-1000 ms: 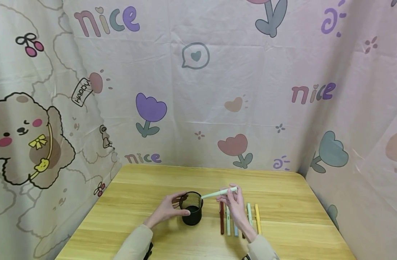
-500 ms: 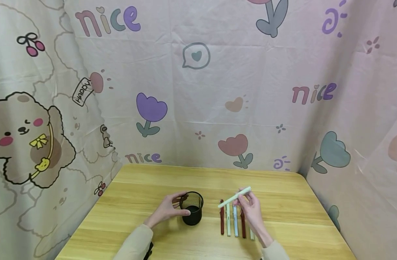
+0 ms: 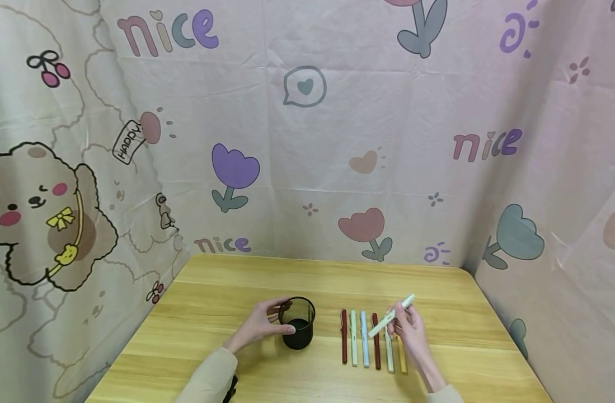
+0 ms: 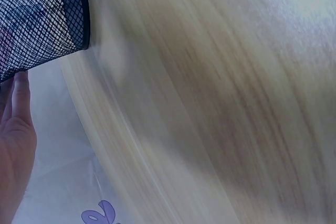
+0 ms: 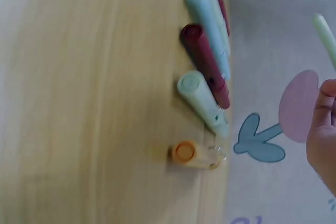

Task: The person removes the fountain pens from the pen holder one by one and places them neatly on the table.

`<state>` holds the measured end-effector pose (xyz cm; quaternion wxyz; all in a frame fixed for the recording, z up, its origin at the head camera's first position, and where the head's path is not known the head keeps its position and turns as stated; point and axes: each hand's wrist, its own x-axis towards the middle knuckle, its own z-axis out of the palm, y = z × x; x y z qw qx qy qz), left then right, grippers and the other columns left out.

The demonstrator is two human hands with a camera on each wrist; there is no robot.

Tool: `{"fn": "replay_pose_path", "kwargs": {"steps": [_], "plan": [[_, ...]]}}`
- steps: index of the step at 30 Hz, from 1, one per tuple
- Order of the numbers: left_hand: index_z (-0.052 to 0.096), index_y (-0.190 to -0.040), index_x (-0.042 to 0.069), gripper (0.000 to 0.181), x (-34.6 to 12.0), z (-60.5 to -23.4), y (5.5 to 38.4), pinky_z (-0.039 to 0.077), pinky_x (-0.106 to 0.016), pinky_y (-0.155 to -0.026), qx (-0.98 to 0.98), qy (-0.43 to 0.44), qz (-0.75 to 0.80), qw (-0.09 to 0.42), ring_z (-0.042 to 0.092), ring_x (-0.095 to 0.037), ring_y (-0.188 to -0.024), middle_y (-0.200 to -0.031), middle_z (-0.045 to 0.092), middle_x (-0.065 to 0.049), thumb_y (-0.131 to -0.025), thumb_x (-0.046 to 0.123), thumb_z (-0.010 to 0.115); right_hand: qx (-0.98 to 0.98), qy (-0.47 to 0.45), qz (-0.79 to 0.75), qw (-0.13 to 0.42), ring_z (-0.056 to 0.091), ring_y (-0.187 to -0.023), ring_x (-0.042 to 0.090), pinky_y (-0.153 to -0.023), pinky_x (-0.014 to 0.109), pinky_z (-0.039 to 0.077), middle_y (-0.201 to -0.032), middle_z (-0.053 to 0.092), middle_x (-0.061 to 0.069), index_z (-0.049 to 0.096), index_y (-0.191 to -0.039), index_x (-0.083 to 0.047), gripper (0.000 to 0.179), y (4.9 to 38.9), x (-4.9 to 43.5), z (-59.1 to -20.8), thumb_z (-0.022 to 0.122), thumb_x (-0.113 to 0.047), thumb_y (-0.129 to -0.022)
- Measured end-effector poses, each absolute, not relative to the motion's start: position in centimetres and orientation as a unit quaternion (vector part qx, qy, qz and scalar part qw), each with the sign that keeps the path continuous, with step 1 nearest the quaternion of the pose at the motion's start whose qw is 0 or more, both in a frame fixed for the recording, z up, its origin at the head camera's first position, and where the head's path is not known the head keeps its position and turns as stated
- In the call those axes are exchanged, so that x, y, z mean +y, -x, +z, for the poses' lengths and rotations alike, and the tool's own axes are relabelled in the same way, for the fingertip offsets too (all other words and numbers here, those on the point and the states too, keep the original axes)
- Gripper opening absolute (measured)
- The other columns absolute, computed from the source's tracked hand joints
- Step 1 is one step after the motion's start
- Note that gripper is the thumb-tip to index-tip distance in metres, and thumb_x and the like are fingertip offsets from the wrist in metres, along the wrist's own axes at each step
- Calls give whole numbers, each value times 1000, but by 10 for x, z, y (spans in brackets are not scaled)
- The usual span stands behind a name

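Note:
In the head view my left hand (image 3: 261, 324) holds a black mesh pen holder (image 3: 298, 337), thumb at its near side and fingers behind. The left wrist view shows the mesh wall of the pen holder (image 4: 42, 24) with fingers (image 4: 21, 98) against it. My right hand (image 3: 410, 333) pinches a pale green pen (image 3: 390, 317), slanted above the right end of a row of pens. That row holds a dark red pen (image 3: 344, 338), a light blue pen (image 3: 365, 341) and several others. At its right end lies a yellow pen (image 3: 402, 358), partly hidden by the hand.
Everything stands on a light wooden table (image 3: 247, 274). A printed cloth (image 3: 307, 140) hangs behind it and along both sides. In the right wrist view the ends of the pens, among them an orange-looking one (image 5: 185, 152), lie near the table edge.
My right hand has moved right with the pale green pen, from beside the pen holder's rim to over the row's right end. The left hand and pen holder have stayed put.

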<state>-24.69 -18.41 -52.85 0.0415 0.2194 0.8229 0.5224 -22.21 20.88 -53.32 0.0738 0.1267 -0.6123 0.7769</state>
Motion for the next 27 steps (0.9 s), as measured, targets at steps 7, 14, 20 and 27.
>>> {"fn": "replay_pose_path", "kwargs": {"steps": [7, 14, 20, 27], "plan": [[50, -146, 3, 76, -184, -527, 246, 50, -55, -108, 820, -214, 529, 44, 56, -46, -131, -143, 58, -24, -82, 26, 85, -619, -144, 770, 55, 62, -69, 6, -57, 21, 59, -96, 71, -1, 46, -125, -13, 18, 220, 226, -540, 38, -18, -110], [50, -145, 1, 75, -184, -529, 247, 50, -56, -108, 821, -217, 526, 44, 55, -48, -131, -142, 57, -26, -82, 22, 85, -625, -166, 762, 27, 63, -78, 5, -66, 20, 61, -104, 68, -6, 43, -136, -21, 30, 220, 245, -545, 41, -10, -109], [49, -146, 1, 76, -184, -529, 247, 50, -55, -108, 820, -220, 526, 42, 55, -48, -131, -142, 57, -26, -83, 24, 84, -655, -118, 745, 47, 59, -71, 4, -58, 19, 56, -97, 67, -7, 51, -129, -27, 27, 219, 256, -549, 45, -12, -108], [49, -146, 2, 77, -185, -529, 246, 49, -56, -109, 815, -220, 534, 46, 55, -47, -132, -143, 57, -24, -83, 26, 84, -667, -80, 738, 65, 52, -62, 2, -50, 15, 47, -85, 65, -9, 63, -117, -34, 28, 219, 266, -554, 47, -14, -107]]}}
